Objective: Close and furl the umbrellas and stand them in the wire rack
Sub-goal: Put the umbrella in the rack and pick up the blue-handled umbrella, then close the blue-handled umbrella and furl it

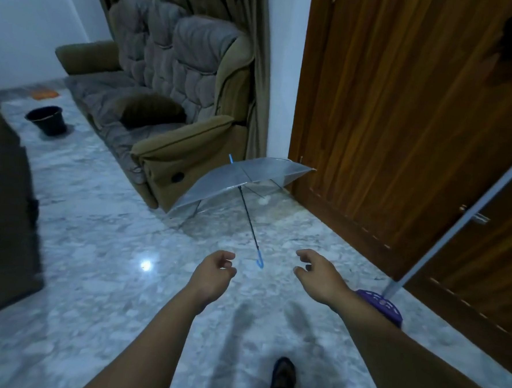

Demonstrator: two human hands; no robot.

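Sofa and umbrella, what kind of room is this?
Probably a living room at home: a padded sofa by a curtain, a wooden door, and an open clear umbrella on the marble floor.

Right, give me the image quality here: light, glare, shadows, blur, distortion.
Head view: dim, bluish light; one bright glare spot on the marble floor; soft shadows of both arms fall on the floor near the bottom; wide-angle bending curves the wooden door; the dark furniture at left is smeared; the open clear umbrella stays fairly sharp.

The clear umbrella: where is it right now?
Head view, centre: the clear umbrella lies open on the floor between sofa and wooden door, ahead of both hands.
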